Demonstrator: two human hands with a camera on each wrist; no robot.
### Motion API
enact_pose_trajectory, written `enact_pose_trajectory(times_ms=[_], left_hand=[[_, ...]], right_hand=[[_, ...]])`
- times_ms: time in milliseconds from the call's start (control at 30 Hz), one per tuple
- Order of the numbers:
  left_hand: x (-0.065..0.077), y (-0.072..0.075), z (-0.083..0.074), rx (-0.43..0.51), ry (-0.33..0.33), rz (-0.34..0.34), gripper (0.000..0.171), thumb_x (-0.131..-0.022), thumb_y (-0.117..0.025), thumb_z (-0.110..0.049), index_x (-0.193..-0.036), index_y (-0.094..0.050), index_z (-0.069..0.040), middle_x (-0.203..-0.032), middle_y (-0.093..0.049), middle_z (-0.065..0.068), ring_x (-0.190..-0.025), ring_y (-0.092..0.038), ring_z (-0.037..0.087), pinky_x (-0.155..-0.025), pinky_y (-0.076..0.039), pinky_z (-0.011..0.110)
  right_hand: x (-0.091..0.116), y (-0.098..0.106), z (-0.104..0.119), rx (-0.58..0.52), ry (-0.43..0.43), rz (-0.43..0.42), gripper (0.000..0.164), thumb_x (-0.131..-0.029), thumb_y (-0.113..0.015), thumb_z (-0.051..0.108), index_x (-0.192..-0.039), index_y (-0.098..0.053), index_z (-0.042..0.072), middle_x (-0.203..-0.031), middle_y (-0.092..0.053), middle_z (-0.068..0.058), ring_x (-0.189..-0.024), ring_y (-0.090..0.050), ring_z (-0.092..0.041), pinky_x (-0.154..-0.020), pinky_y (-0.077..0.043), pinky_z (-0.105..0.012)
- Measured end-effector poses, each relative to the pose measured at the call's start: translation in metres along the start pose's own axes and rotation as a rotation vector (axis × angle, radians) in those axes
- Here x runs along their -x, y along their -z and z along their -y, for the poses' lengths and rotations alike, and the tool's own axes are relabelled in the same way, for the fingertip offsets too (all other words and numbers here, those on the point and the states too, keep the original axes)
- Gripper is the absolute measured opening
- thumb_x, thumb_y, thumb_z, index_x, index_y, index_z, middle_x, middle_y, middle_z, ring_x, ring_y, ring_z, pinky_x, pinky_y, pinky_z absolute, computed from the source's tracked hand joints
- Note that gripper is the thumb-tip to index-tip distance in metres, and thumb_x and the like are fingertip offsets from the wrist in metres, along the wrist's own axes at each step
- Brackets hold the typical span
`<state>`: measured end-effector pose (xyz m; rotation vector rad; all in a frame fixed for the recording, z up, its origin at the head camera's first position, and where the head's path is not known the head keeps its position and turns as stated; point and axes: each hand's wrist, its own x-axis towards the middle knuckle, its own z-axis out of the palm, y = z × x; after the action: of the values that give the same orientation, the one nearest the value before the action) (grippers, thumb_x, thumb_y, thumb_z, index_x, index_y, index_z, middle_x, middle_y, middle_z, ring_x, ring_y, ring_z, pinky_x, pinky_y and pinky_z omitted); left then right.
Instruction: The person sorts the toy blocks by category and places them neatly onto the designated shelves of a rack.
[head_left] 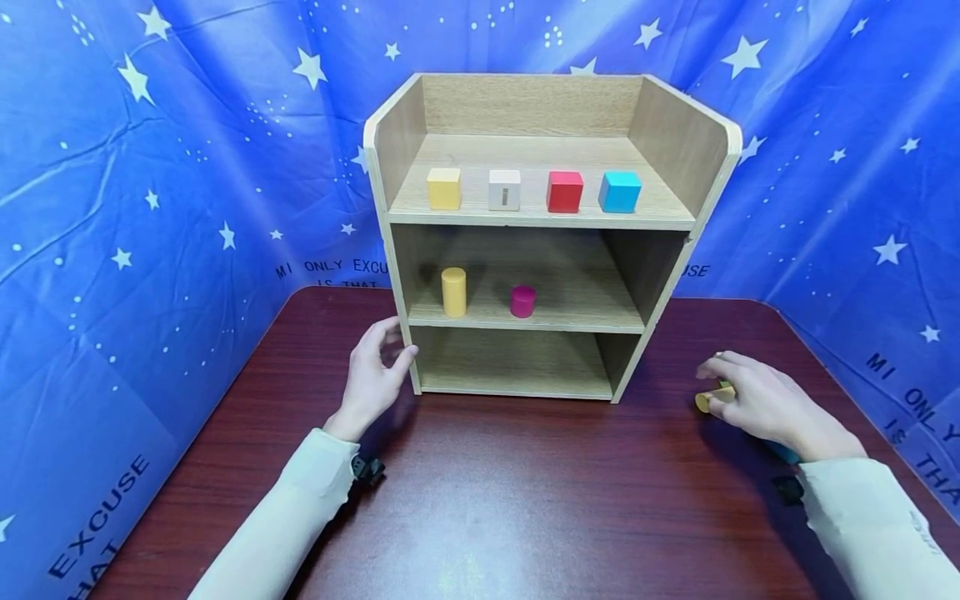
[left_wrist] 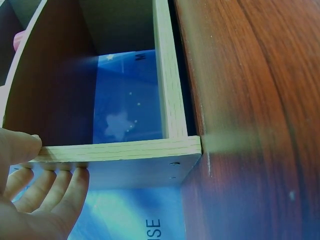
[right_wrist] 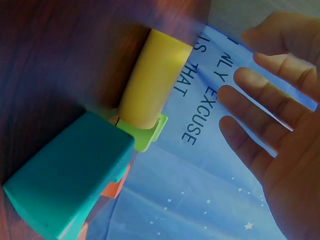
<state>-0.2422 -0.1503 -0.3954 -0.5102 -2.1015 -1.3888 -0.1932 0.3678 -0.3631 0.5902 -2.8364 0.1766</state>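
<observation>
My left hand [head_left: 371,379] holds the left side panel of a small wooden shelf [head_left: 528,219]. In the left wrist view its thumb lies at the front edge of the panel [left_wrist: 125,150] and the fingers rest against the outer face. Over the table's right side is my right hand [head_left: 776,406], above a yellow cylinder [right_wrist: 156,80] lying on its side. The right wrist view shows these fingers [right_wrist: 250,112] spread and apart from the cylinder. Beside it lie a teal block [right_wrist: 72,172], a light green piece [right_wrist: 145,136] and an orange piece [right_wrist: 116,184], partly hidden.
Yellow [head_left: 444,190], white [head_left: 504,192], red [head_left: 564,193] and blue [head_left: 619,193] cubes line the top shelf. On the middle shelf stand a tall yellow cylinder [head_left: 453,293] and a short magenta cylinder [head_left: 522,302]. Blue star-printed cloth [head_left: 187,217] surrounds the dark red wooden table [head_left: 480,492].
</observation>
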Motion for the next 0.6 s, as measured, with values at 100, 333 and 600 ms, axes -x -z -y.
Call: enact_pose_trajectory(times_ms=[100,333,600], left_hand=[[0.0,-0.001,-0.001,0.004,-0.003,-0.007,0.043,-0.08,-0.071,0.008,-0.12,-0.057,0.002,-0.104,-0.063,0.017,-0.093,-0.065,0.028,-0.076,-0.059,0.036],[0.0,0.003,-0.028,-0.001,-0.009,0.004,0.04,-0.08,-0.067,0.013,-0.118,-0.055,0.01,-0.103,-0.061,0.027,-0.093,-0.064,0.036,-0.077,-0.059,0.043],[0.0,0.006,-0.039,-0.004,-0.015,0.003,0.039,-0.08,-0.067,0.014,-0.117,-0.055,0.011,-0.102,-0.061,0.025,-0.092,-0.064,0.037,-0.076,-0.059,0.045]], right_hand=[[0.001,0.0,-0.003,-0.01,-0.001,0.024,0.033,-0.07,-0.074,0.01,-0.103,-0.066,0.011,-0.099,-0.063,-0.003,-0.081,-0.062,-0.022,-0.066,-0.051,-0.045],[0.003,-0.004,-0.009,-0.023,0.0,0.09,0.036,-0.069,-0.078,0.008,-0.103,-0.066,0.011,-0.101,-0.063,-0.007,-0.093,-0.061,-0.029,-0.073,-0.051,-0.051],[0.004,-0.009,-0.017,-0.009,0.022,0.111,0.034,-0.068,-0.078,0.004,-0.1,-0.067,0.009,-0.101,-0.063,-0.011,-0.094,-0.06,-0.033,-0.076,-0.051,-0.056]])
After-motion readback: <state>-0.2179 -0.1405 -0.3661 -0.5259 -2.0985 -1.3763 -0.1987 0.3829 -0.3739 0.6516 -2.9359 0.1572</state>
